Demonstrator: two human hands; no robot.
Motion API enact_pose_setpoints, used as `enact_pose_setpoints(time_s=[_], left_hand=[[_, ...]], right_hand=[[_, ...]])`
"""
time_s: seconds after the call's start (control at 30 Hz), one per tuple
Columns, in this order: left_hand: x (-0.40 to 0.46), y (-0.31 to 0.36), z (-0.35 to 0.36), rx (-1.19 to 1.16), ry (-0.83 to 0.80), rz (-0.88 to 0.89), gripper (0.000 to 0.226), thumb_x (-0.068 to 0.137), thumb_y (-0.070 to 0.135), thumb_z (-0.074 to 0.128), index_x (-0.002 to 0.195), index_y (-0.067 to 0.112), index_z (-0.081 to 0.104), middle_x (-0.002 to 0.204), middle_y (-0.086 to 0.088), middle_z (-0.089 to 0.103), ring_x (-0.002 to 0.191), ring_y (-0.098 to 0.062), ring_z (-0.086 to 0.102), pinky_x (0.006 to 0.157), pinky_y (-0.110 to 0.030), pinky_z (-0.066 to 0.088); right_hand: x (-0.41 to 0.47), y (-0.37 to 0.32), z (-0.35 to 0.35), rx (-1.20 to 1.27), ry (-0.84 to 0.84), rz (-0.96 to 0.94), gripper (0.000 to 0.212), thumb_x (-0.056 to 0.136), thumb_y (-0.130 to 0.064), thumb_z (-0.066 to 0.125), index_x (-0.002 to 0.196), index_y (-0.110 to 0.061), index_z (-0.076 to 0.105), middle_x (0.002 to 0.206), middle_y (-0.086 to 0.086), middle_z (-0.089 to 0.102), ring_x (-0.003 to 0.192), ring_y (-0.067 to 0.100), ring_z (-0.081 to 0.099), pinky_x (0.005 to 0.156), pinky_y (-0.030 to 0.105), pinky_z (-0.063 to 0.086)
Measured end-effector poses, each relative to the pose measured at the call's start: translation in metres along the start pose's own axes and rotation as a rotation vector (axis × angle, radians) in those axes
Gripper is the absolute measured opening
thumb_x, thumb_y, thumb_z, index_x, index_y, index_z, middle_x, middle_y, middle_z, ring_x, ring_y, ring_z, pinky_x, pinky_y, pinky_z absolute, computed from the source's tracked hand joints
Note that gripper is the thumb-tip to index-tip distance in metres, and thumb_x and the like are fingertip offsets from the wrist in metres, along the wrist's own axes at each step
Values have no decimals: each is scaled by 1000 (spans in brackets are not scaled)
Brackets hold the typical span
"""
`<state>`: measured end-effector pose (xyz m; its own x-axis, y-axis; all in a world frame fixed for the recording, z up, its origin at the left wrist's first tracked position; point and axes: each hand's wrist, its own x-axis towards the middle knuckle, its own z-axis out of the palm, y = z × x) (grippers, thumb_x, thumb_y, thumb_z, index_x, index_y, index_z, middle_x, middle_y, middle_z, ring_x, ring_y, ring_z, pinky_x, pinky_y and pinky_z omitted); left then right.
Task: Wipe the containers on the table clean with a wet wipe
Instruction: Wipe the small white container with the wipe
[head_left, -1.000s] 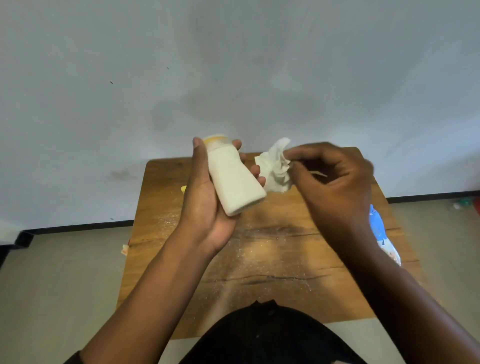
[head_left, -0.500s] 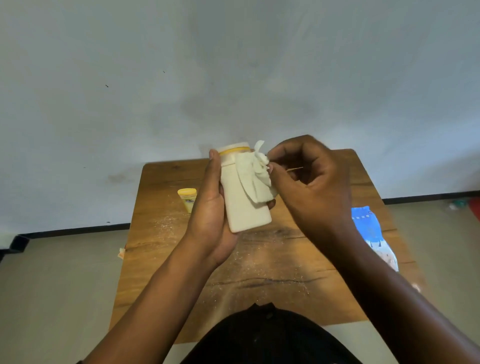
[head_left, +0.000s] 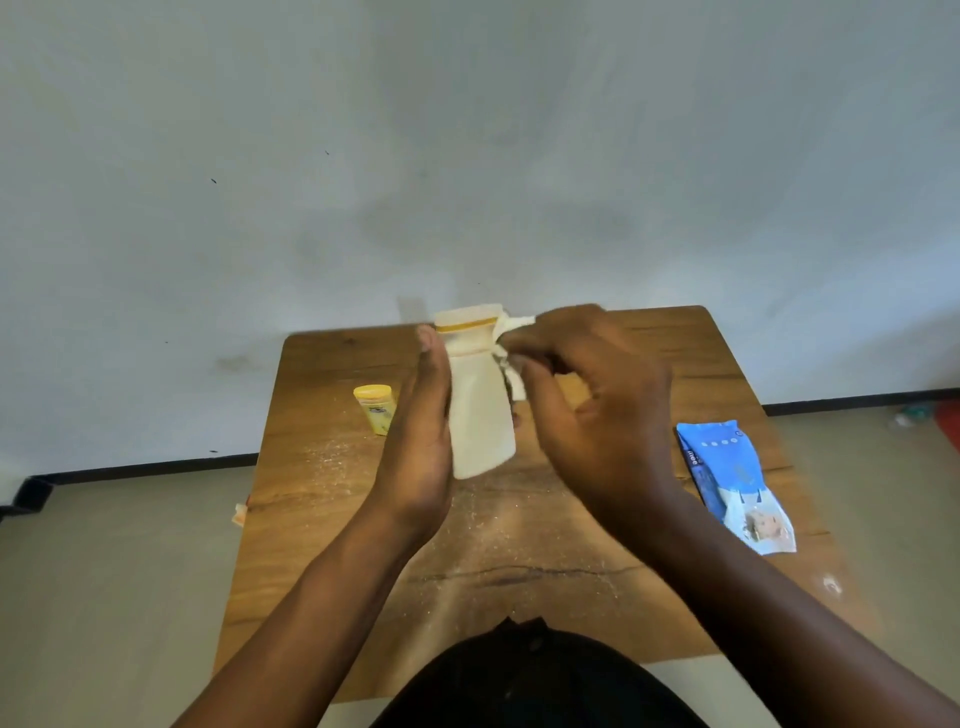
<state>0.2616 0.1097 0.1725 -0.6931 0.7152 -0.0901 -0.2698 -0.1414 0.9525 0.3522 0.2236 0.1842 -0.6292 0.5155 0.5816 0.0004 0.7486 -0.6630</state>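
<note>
Up above the table (head_left: 322, 483), the left hand (head_left: 421, 441) grips a cream bottle (head_left: 480, 410) upright by its left side, thumb reaching to the yellow band under the cap. Beside it, the right hand (head_left: 587, 410) is closed on a crumpled white wipe (head_left: 511, 358), pressing it against the bottle's neck on the right. Farther left, a small yellow-capped jar (head_left: 375, 408) stands on the wood. Over at the right edge lies a blue pack of wipes (head_left: 732, 483). White powder dusts the tabletop beneath the hands.
</note>
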Motion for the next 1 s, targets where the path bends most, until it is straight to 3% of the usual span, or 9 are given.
enact_pose_setpoints(time_s=[0.1,0.17,0.3,0.4,0.53,0.73,0.87,0.93,1.0], left_hand=[[0,-5,-7,310,-76,179,62,95,65,31,134,25,58,114,4,70,103,-11,67,86,-26,53],[1,-8,-13,428,-142,245,52,98,65,36,140,37,50,125,13,65,118,-7,62,95,-22,49],[5,-12,-24,586,-174,304,50,101,56,47,145,33,48,139,3,61,130,-25,57,103,-42,50],[4,-11,-27,649,-169,303,43,102,47,45,141,32,52,134,6,62,126,-23,58,102,-48,50],[5,-13,-31,744,-223,317,48,102,43,46,149,31,46,144,13,55,134,-23,51,104,-48,47],[3,-11,-29,630,-175,280,34,100,52,50,133,43,57,128,12,64,122,-17,60,94,-23,47],[0,-5,-29,488,-251,252,55,99,60,47,140,24,58,130,5,67,122,-17,62,95,-24,50],[-2,0,-29,381,-250,206,48,98,62,41,131,34,63,124,2,70,115,-16,66,92,-27,53],[-4,2,-27,250,-216,127,42,99,55,38,126,39,66,124,-3,71,113,-27,68,92,-41,57]], right_hand=[[23,-2,-17,261,89,295,19,92,0,77,100,-17,79,97,-5,78,93,11,74,81,31,63],[33,-6,-31,367,38,331,17,92,-1,78,103,-14,80,98,-5,80,93,10,76,84,30,65],[30,-17,-42,161,-271,65,17,95,-7,76,108,-17,82,102,-8,76,95,9,72,78,18,58],[25,-14,-37,-164,-329,-245,18,96,-13,72,111,-14,81,101,0,72,91,13,67,72,24,54],[33,-4,-39,-165,-278,-120,18,93,-10,76,109,-15,82,102,-1,75,91,10,67,74,19,53],[18,-17,-41,-61,-380,-155,20,92,-8,79,109,-19,81,103,-5,74,92,7,68,74,15,53],[28,5,-38,-163,-202,-107,17,91,-5,78,105,-15,83,98,0,74,88,10,68,77,25,56],[29,14,-38,-149,-81,-25,17,92,-3,77,103,-14,83,96,-1,75,89,9,69,79,33,58],[21,10,-37,-59,-7,39,18,93,-2,76,104,-14,82,98,-3,75,93,8,70,79,30,59]])
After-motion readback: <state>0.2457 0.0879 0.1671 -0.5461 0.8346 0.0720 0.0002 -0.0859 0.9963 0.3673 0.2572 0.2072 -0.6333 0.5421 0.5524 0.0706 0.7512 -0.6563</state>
